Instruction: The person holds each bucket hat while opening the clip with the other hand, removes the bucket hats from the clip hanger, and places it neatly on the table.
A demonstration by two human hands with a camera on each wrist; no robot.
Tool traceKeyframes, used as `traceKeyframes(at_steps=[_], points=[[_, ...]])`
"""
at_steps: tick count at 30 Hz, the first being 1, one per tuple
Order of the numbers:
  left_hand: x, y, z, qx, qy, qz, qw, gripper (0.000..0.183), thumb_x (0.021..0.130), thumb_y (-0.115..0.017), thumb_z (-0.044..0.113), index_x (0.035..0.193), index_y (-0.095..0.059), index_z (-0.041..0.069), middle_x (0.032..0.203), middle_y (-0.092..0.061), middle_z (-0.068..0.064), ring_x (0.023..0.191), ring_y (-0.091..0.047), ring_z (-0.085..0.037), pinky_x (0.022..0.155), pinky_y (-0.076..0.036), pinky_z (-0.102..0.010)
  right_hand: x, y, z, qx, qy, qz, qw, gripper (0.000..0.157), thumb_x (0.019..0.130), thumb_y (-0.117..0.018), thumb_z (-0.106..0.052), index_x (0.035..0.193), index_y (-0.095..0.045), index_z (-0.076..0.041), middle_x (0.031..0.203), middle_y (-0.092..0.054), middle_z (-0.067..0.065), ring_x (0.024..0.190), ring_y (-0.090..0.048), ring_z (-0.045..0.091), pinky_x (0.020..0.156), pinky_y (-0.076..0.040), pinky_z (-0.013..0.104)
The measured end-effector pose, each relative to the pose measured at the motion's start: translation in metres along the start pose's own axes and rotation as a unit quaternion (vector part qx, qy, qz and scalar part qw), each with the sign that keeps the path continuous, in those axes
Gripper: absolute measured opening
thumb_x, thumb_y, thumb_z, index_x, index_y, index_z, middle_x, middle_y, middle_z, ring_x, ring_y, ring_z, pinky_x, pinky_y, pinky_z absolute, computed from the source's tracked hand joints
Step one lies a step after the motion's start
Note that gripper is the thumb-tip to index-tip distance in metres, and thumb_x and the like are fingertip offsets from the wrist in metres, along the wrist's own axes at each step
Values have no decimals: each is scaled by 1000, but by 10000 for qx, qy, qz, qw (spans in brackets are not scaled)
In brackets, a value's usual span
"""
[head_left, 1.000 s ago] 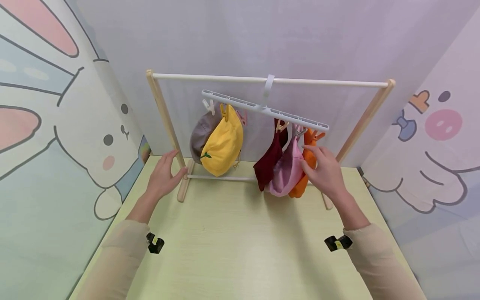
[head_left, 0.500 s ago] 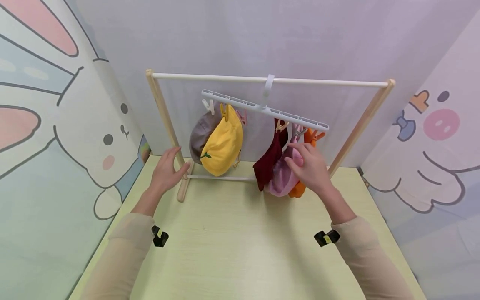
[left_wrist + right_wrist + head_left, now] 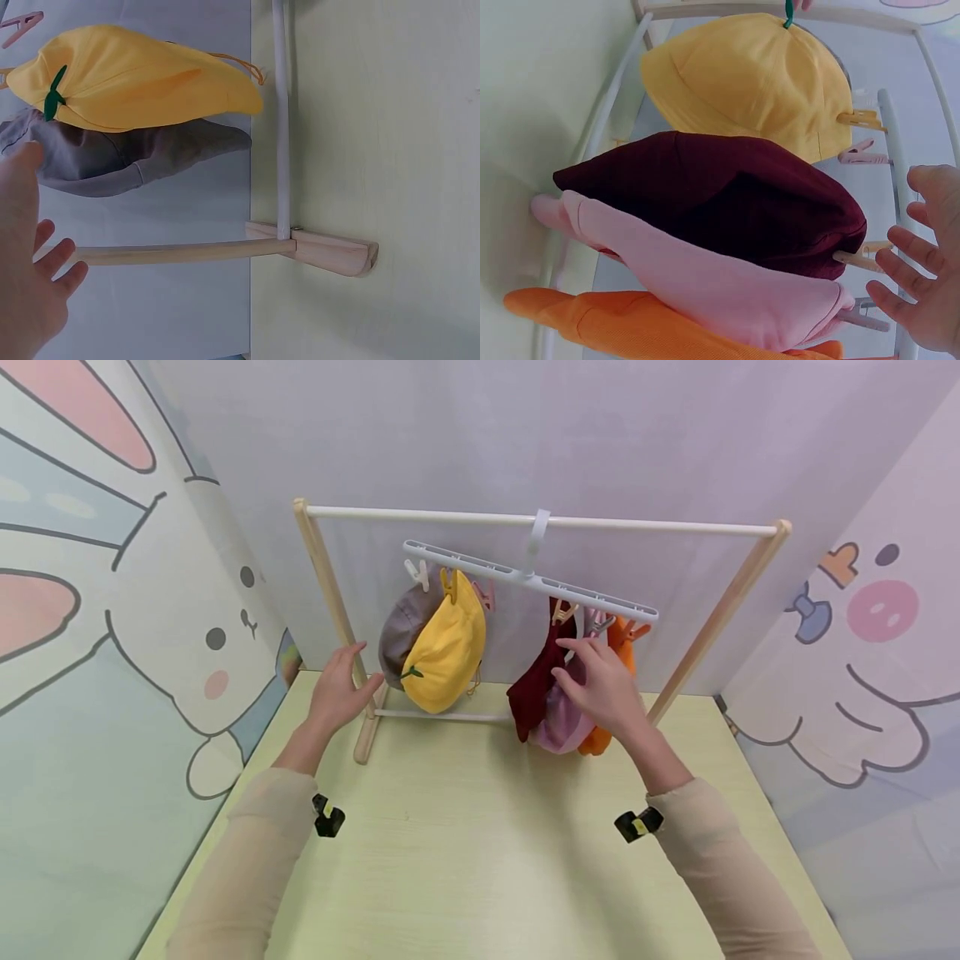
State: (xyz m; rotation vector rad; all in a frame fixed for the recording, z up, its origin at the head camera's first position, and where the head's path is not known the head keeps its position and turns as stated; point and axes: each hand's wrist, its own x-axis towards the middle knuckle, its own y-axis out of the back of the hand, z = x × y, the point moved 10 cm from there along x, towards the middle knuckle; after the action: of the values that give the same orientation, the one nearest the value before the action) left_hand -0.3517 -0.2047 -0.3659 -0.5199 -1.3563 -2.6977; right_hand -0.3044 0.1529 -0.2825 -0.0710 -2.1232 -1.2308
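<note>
A pale hanger point(image 3: 517, 575) hangs tilted from the rack's rod. Clips hold a grey hat point(image 3: 401, 631) and a yellow hat point(image 3: 142, 79) with a green sprout at its left end. Towards the right end hang a maroon hat point(image 3: 712, 187), a pink hat point(image 3: 705, 274) and an orange hat point(image 3: 622, 326). My left hand point(image 3: 337, 692) is held up, fingers spread, nearest the left post and the grey hat. In front of the pink hat, covering part of it in the head view, my right hand point(image 3: 606, 692) has thumb and fingers apart. Both hands are free of any object.
The rack has a white top rod point(image 3: 420, 516), wooden posts point(image 3: 720, 618) and a low white bar point(image 3: 283, 127). A pink clip point(image 3: 866, 152) hangs by itself mid-hanger. Cartoon-printed curtains point(image 3: 585, 435) surround the pale wood table point(image 3: 450, 835).
My right hand has moved left, from beside the orange hat to before the pink and maroon ones. My left hand has shifted slightly right and up. Hats and hanger stay put.
</note>
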Motion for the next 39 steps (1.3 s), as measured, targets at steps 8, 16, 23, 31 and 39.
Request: traceKeyframes(at_steps=[8,16,23,31,39], points=[[8,-4,3,-195,25,-44,9998,63,89,-56,34,140,-33,4,138,-38,-21,124,-39,-38,97,-34,-54,10,-8,-6,56,21,-191,9998,42,85,-65,-25,123,-56,-10,112,-58,12,85,-51,24,67,-45,35],[16,-10,1,-483,128,-77,9987,64,88,-59,30,140,-33,2,140,-37,-21,121,-42,-38,95,-36,-53,17,-14,-8,95,125,-202,9997,43,84,-65,-24,123,-56,-9,112,-58,12,88,-54,26,70,-45,36],[26,-17,4,-830,95,32,9965,62,87,-60,27,138,-35,2,138,-41,-19,121,-44,-38,98,-36,-49,22,-14,-16,25,395,-62,9992,41,83,-66,-22,122,-57,-8,111,-59,12,91,-54,25,77,-46,38],[31,-26,5,-985,339,51,9945,60,87,-62,25,137,-36,4,126,-51,-20,115,-48,-34,94,-37,-49,30,-19,-22,36,429,-102,9990,42,83,-65,-22,122,-57,-9,114,-58,12,100,-53,25,82,-47,38],[30,-28,7,-1180,474,190,9917,52,87,-63,22,130,-43,3,113,-58,-21,104,-54,-34,90,-43,-46,32,-22,-25,-49,397,-138,9991,43,83,-65,-24,123,-56,-10,114,-58,11,97,-53,23,78,-49,39]])
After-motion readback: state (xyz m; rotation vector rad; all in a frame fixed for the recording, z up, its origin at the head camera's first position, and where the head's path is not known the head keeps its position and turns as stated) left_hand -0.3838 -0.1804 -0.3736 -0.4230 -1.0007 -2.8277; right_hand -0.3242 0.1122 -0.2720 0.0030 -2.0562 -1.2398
